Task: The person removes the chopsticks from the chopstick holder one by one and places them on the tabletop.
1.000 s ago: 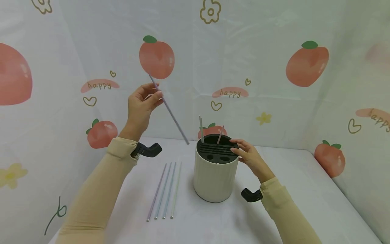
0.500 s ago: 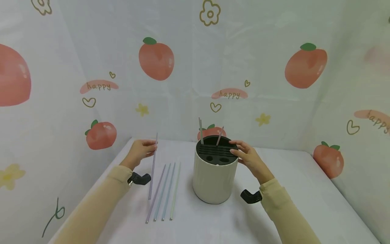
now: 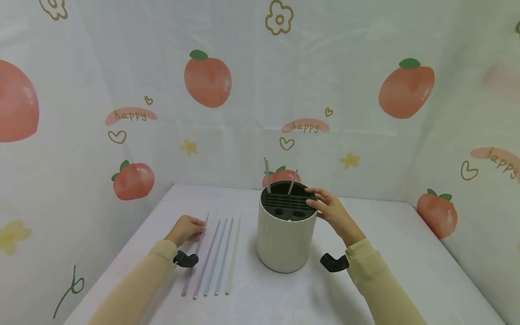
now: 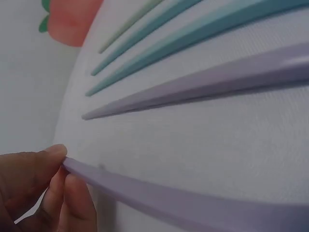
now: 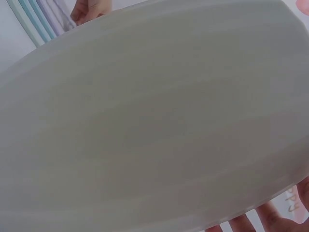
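Note:
With thumb and fingertips, my left hand pinches the thin end of a purple chopstick, low over the table at the left of a row. Beside it lie another purple chopstick, two blue ones and a pale green one, all roughly parallel. My right hand holds the right side of a white utensil holder at its rim, thumb and fingers around it. Pale sticks and a pinkish stick poke up from the holder's rear opening.
The holder's black top has a large rear opening, narrow slots and two round holes in front. A white table spreads under everything. Behind it hangs a white curtain printed with fruit, flowers and hearts.
My left hand has come down from high over the table with the purple chopstick, turning it to lie alongside the row. My right hand has stayed on the holder.

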The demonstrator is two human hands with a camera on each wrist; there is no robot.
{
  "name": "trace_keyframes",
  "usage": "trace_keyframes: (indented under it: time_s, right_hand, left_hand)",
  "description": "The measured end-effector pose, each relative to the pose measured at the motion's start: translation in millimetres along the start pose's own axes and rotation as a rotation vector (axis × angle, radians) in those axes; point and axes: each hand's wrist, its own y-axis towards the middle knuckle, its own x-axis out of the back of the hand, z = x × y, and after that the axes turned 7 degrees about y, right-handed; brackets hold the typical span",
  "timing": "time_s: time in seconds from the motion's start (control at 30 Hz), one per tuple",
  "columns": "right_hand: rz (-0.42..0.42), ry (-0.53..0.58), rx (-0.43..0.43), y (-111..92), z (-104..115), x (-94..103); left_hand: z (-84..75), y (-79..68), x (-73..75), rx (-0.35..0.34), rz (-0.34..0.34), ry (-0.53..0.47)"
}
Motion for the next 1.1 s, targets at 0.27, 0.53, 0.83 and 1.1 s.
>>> trace_keyframes:
  time_s: [0.27,0.53,0.83,1.1]
  right_hand:
    - [-0.004,0.02,-0.001,-1.4,0.1,-2.4]
    - [0.001,0.012,0.001,-0.1,0.1,-0.2]
    - [0.011,0.013,-0.007,2.0,1.6,1.3]
    - [0.013,0.023,-0.003,2.0,0.4,1.0]
  left_hand:
    - [8.6,2.4,-8.2,0.005,-0.006,0.039]
    - [3.7,2.6,-9.0,-0.011,0.007,0.128]
    - [-1.5,1.5,-11.5,-0.04,-0.031,0.213]
    - [-1.1,3.3,-13.6,-0.012,-0.036,0.245]
